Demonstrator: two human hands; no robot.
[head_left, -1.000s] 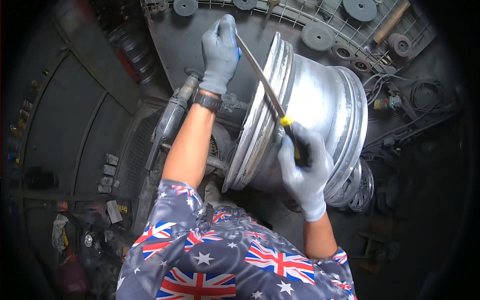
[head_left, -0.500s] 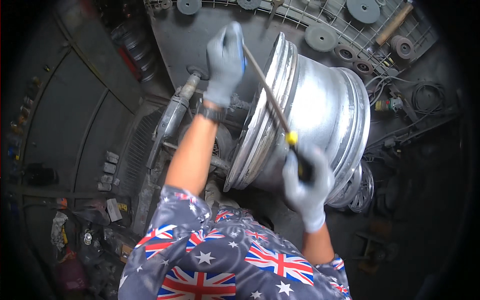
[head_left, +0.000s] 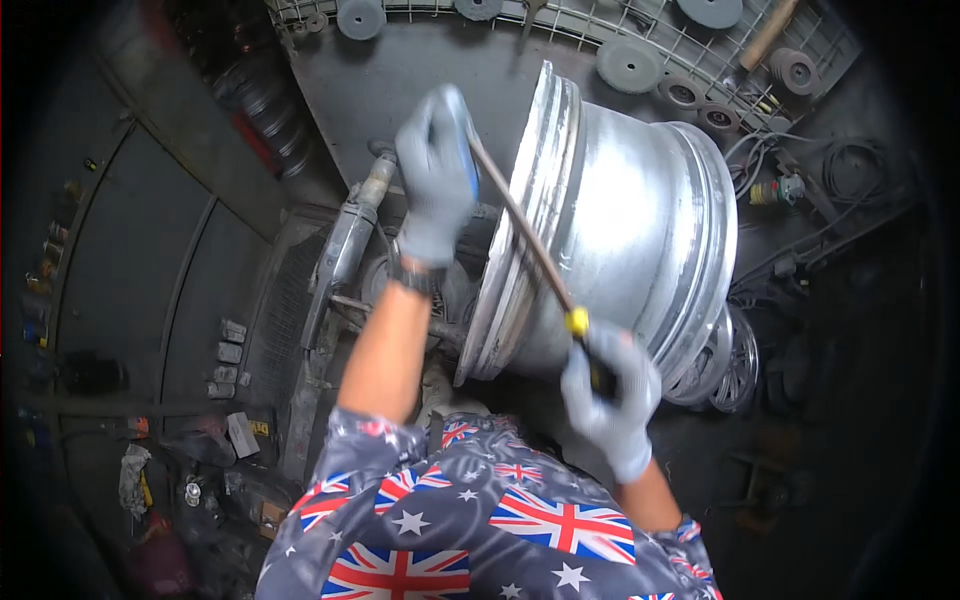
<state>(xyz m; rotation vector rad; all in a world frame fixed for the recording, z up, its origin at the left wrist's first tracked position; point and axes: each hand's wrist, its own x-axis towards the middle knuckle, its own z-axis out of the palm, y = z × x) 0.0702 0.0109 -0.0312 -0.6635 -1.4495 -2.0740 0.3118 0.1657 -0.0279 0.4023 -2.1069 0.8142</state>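
Observation:
A large silver wheel rim point(head_left: 625, 190) is held up in front of me, its flanged edge to the left and its bare barrel to the right. Across the flanged side slants a long metal file point(head_left: 524, 228) with a yellow and black handle. My right hand point(head_left: 622, 392), in a grey glove, is wrapped round that handle. At the far end, the gloved fingers of my left hand point(head_left: 437, 180) close on the file's tip. The blade appears to touch the ridges of the flange, though the exact contact is hard to make out.
Left of the rim stands a metal cylinder point(head_left: 350, 240) on a machine frame. Grinding discs point(head_left: 630, 65) and a wooden handle point(head_left: 768, 35) hang on a wire rack at the back. Other wheels point(head_left: 735, 365) lie low at right, near cables point(head_left: 855, 180).
Both hands have drawn the file nearer to me, down along the rim's flange. My left hand has moved most. The whole view has shifted slightly.

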